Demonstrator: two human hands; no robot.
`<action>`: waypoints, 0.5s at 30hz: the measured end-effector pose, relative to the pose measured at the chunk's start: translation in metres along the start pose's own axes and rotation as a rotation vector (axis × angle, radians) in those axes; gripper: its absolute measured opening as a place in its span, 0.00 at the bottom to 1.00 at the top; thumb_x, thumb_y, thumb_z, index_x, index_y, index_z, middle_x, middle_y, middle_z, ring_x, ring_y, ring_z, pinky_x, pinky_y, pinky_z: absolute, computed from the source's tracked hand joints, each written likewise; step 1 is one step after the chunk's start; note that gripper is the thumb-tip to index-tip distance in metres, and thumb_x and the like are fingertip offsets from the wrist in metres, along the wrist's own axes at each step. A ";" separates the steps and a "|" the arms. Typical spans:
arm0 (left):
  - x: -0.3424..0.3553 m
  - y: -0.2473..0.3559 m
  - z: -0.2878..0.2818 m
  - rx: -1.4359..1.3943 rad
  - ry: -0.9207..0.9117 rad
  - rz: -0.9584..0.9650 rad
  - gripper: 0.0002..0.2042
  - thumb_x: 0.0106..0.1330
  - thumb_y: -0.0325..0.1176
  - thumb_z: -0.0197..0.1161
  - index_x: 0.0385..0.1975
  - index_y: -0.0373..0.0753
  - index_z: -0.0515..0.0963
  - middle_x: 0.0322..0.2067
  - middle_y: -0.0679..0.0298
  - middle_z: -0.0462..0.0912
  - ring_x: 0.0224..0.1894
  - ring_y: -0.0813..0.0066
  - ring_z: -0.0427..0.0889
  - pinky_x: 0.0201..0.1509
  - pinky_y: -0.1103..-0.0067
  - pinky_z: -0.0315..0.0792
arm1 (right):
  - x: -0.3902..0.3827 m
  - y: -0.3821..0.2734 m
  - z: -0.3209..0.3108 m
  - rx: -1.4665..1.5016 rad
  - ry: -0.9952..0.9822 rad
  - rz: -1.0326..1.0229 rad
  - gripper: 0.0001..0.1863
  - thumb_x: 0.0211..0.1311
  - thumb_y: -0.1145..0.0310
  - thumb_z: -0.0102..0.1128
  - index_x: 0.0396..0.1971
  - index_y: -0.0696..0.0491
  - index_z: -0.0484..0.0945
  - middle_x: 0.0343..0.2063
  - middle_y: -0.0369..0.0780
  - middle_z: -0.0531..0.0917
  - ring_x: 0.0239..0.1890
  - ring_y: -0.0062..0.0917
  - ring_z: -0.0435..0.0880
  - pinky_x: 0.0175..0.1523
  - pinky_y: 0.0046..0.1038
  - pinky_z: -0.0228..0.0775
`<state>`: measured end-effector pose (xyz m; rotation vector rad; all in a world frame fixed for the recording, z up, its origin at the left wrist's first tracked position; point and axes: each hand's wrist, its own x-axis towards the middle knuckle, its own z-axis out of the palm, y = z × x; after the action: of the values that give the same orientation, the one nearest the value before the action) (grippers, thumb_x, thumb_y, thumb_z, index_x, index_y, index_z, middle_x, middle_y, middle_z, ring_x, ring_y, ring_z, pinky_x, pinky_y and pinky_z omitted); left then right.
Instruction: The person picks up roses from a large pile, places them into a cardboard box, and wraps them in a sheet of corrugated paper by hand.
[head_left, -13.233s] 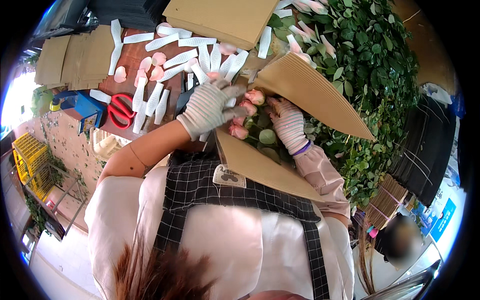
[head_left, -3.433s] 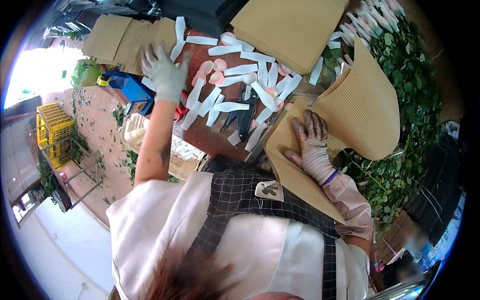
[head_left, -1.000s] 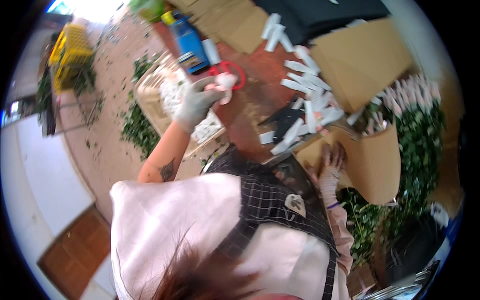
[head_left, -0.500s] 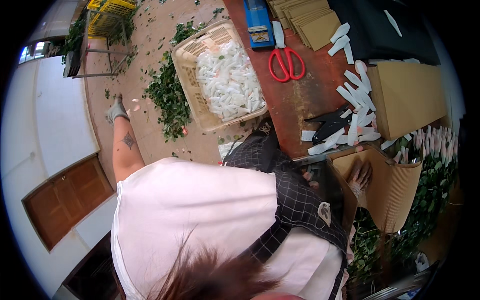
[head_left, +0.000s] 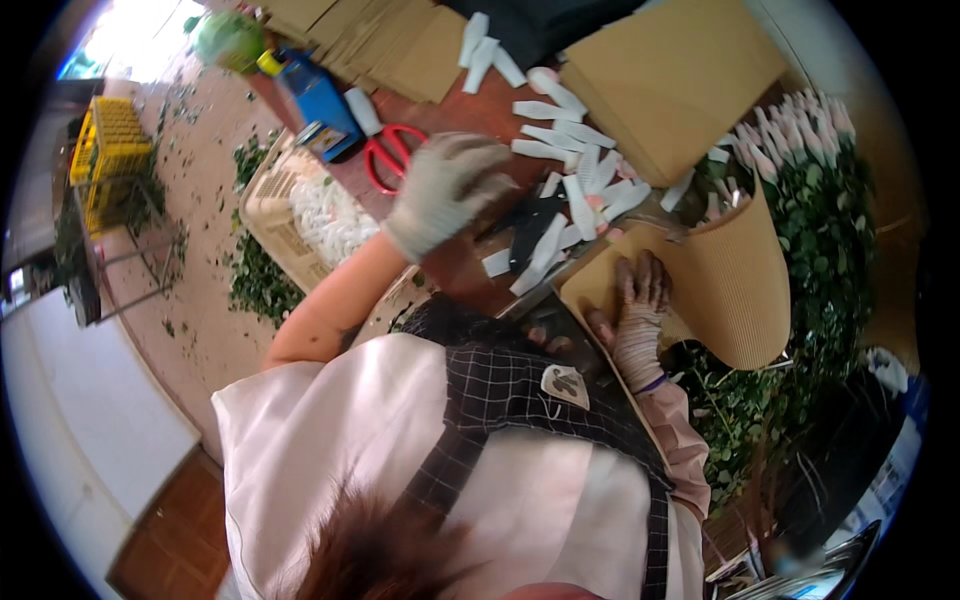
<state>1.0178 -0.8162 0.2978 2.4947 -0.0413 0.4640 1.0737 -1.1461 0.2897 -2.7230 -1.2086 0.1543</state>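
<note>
My left hand (head_left: 448,190), in a pale glove, hangs over the red-brown table (head_left: 462,272) with its fingers apart and nothing in them. Just left of it are the red handles of scissors (head_left: 385,160). White mesh sleeves (head_left: 582,207) lie scattered right of that hand, partly over a black tool (head_left: 532,228) whose kind I cannot make out. My right hand (head_left: 640,305), gloved with darkened fingers, rests flat on a sheet of corrugated cardboard (head_left: 745,285). The sheet's far part curves up around several stems, whose tops show only partly behind it.
A beige crate (head_left: 275,215) of white sleeves stands at the table's left. Pink-white sleeved flower buds (head_left: 800,130) over dense leaves fill the right side. Cardboard sheets (head_left: 400,45), a large cardboard piece (head_left: 670,80) and a blue container (head_left: 320,105) lie farther back. Yellow crates (head_left: 105,150) stand far left.
My left hand has come from far out on the left, above the floor, to over the table. My right hand remains on the cardboard. The whole view has turned toward the right.
</note>
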 end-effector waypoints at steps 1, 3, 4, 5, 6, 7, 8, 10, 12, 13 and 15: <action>0.021 0.011 0.021 -0.075 -0.027 -0.069 0.33 0.44 0.44 0.70 0.52 0.38 0.68 0.51 0.49 0.69 0.53 0.51 0.67 0.59 0.66 0.61 | 0.001 0.000 0.000 0.012 -0.022 0.002 0.43 0.41 0.47 0.59 0.58 0.53 0.60 0.60 0.51 0.55 0.63 0.49 0.51 0.64 0.49 0.40; 0.051 0.036 0.049 -0.085 -0.119 -0.138 0.41 0.41 0.50 0.71 0.56 0.40 0.63 0.57 0.49 0.63 0.61 0.47 0.58 0.63 0.61 0.55 | 0.000 0.001 0.001 0.017 -0.014 0.008 0.43 0.41 0.47 0.59 0.58 0.54 0.60 0.61 0.51 0.55 0.63 0.48 0.51 0.64 0.48 0.40; 0.061 0.048 0.057 -0.021 -0.180 -0.139 0.45 0.39 0.51 0.71 0.59 0.41 0.59 0.60 0.49 0.58 0.63 0.44 0.53 0.64 0.59 0.52 | -0.002 0.003 0.003 0.026 -0.016 -0.011 0.43 0.41 0.46 0.58 0.57 0.54 0.61 0.61 0.51 0.54 0.63 0.47 0.51 0.64 0.48 0.39; 0.070 0.055 0.063 0.031 -0.384 -0.142 0.51 0.35 0.52 0.73 0.63 0.46 0.54 0.63 0.51 0.50 0.65 0.41 0.46 0.64 0.55 0.48 | -0.002 0.006 0.007 0.055 -0.032 -0.014 0.44 0.41 0.45 0.59 0.58 0.55 0.60 0.62 0.52 0.53 0.63 0.47 0.51 0.65 0.48 0.38; 0.073 0.054 0.068 0.028 -0.395 -0.123 0.51 0.35 0.52 0.73 0.63 0.46 0.54 0.63 0.51 0.50 0.65 0.41 0.46 0.64 0.55 0.48 | -0.003 0.006 0.007 0.055 -0.026 0.006 0.44 0.41 0.45 0.59 0.58 0.55 0.60 0.62 0.52 0.53 0.63 0.47 0.51 0.65 0.48 0.38; 0.073 0.050 0.076 0.182 -0.518 -0.041 0.50 0.35 0.51 0.73 0.63 0.47 0.54 0.64 0.52 0.50 0.65 0.43 0.46 0.64 0.54 0.47 | -0.003 0.005 0.007 0.058 -0.050 0.018 0.44 0.41 0.45 0.59 0.58 0.54 0.60 0.62 0.52 0.53 0.63 0.47 0.50 0.65 0.48 0.37; 0.071 0.044 0.082 0.339 -0.636 0.041 0.50 0.35 0.51 0.72 0.63 0.49 0.54 0.64 0.52 0.49 0.66 0.45 0.46 0.64 0.52 0.47 | -0.003 0.004 0.006 0.063 -0.075 0.027 0.45 0.40 0.45 0.60 0.58 0.54 0.60 0.61 0.52 0.54 0.64 0.47 0.50 0.65 0.48 0.36; 0.058 0.024 0.082 0.296 -0.639 -0.036 0.49 0.37 0.51 0.71 0.63 0.51 0.54 0.64 0.54 0.50 0.66 0.47 0.46 0.65 0.52 0.44 | -0.003 0.003 0.003 0.047 -0.102 0.052 0.46 0.40 0.44 0.60 0.59 0.54 0.59 0.61 0.53 0.54 0.64 0.47 0.50 0.66 0.48 0.35; 0.046 0.004 0.073 0.301 -0.608 0.017 0.49 0.36 0.53 0.71 0.63 0.50 0.55 0.64 0.51 0.50 0.66 0.48 0.46 0.64 0.51 0.44 | -0.004 0.001 0.001 0.074 -0.130 0.050 0.47 0.39 0.46 0.61 0.61 0.51 0.56 0.63 0.51 0.50 0.64 0.47 0.48 0.66 0.47 0.37; 0.045 0.000 0.065 0.299 -0.617 0.024 0.49 0.36 0.53 0.71 0.63 0.50 0.55 0.64 0.51 0.50 0.66 0.48 0.46 0.64 0.51 0.44 | -0.004 0.000 -0.001 0.079 -0.132 0.060 0.47 0.39 0.46 0.61 0.61 0.51 0.56 0.63 0.51 0.50 0.64 0.47 0.48 0.66 0.47 0.37; 0.047 -0.002 0.049 0.298 -0.396 -0.018 0.51 0.34 0.54 0.72 0.62 0.47 0.54 0.62 0.45 0.50 0.65 0.46 0.47 0.64 0.50 0.44 | -0.001 -0.001 -0.004 0.087 -0.127 0.058 0.46 0.41 0.43 0.60 0.59 0.53 0.60 0.61 0.54 0.54 0.64 0.48 0.49 0.66 0.48 0.35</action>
<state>1.0781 -0.8389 0.2753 2.8414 -0.1124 -0.0436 1.0729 -1.1463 0.2938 -2.7096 -1.1252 0.3825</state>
